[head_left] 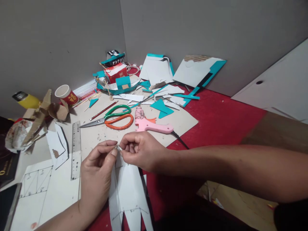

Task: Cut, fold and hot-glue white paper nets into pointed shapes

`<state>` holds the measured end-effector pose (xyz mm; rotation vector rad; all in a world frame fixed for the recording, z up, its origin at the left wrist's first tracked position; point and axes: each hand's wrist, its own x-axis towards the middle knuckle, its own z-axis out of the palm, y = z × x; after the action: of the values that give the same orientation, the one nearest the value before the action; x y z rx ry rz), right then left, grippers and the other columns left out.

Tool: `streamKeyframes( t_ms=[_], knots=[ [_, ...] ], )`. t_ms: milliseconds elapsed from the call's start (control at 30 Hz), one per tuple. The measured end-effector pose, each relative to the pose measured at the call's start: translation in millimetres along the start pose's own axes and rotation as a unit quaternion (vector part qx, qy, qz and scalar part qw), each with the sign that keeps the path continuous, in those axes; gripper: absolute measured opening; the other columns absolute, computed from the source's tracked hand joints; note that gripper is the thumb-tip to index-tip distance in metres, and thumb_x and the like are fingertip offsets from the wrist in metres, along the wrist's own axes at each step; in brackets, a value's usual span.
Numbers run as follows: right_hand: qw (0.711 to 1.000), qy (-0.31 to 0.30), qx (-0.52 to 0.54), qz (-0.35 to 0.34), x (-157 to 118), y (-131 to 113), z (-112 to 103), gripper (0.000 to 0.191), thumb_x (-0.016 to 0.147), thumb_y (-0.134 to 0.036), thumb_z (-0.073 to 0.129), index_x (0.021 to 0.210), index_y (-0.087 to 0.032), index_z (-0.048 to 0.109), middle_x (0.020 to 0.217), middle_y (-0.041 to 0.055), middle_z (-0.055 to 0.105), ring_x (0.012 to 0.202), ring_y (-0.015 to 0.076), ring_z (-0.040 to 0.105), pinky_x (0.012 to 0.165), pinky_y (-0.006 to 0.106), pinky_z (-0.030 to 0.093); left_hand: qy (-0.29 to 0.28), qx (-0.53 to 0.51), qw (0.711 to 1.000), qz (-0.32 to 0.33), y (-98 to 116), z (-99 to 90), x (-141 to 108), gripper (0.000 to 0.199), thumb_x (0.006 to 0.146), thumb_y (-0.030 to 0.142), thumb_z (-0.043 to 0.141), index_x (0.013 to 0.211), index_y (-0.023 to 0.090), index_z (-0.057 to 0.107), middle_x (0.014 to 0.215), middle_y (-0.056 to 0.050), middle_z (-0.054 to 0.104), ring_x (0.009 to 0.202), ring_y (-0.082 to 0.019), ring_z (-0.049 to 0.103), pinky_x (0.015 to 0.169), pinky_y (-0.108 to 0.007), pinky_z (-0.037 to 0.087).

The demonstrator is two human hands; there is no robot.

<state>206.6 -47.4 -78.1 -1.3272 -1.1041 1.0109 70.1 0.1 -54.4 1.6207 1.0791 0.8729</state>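
A long white cardboard cutout with pencil lines and pointed flaps at its near end lies in front of me. My left hand pinches its far tip between thumb and fingers. Right beside it, my right hand pinches the same tip, its other fingers curled in. The tip itself is mostly hidden by my fingertips. Just beyond my hands lie a pink hot glue gun and scissors with one green and one orange handle. A clear ruler lies left of my left hand.
A cardboard boat model, white and teal scraps and two larger cardboard pieces lie toward the wall. At left are a red paper cup, a yellow bottle, brown cardboard scraps and a drawn sheet. A pencil lies near the scissors.
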Motion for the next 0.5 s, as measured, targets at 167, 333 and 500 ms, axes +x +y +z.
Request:
streamKeyframes(
  t_ms=[167,333,500],
  knots=[
    [1.0,0.001,-0.019,-0.013,0.1,3.5,0.3,0.004,0.068,-0.013,0.056,0.066,-0.016,0.054,0.052,-0.0069,0.043,0.049,0.0057,0.038,0.042,0.017,0.028,-0.009,-0.002,1.0,-0.02,0.8,0.1,-0.5,0.006,0.074,0.024,0.069,0.069,0.022,0.068,0.091,0.0,0.07,0.091,-0.015,0.064,0.08,-0.023,0.05],
    [0.999,0.007,-0.038,-0.034,-0.2,4.7,1.0,0.005,0.068,-0.012,0.057,0.066,-0.016,0.055,0.053,-0.0069,0.044,0.048,0.0054,0.039,0.041,0.016,0.028,-0.01,-0.007,0.999,-0.029,0.1,-0.7,0.0,0.005,0.073,0.025,0.069,0.07,0.021,0.068,0.09,0.0,0.07,0.09,-0.016,0.063,0.081,-0.024,0.049],
    [0.998,0.01,-0.056,-0.038,-0.4,5.0,-0.1,0.004,0.069,-0.013,0.057,0.066,-0.016,0.056,0.053,-0.0065,0.046,0.049,0.0056,0.041,0.042,0.016,0.029,-0.032,-0.005,0.998,-0.046,-1.8,-3.2,-1.8,0.007,0.076,0.028,0.069,0.074,0.022,0.067,0.081,0.003,0.069,0.08,-0.012,0.062,0.075,-0.019,0.049]
  ],
)
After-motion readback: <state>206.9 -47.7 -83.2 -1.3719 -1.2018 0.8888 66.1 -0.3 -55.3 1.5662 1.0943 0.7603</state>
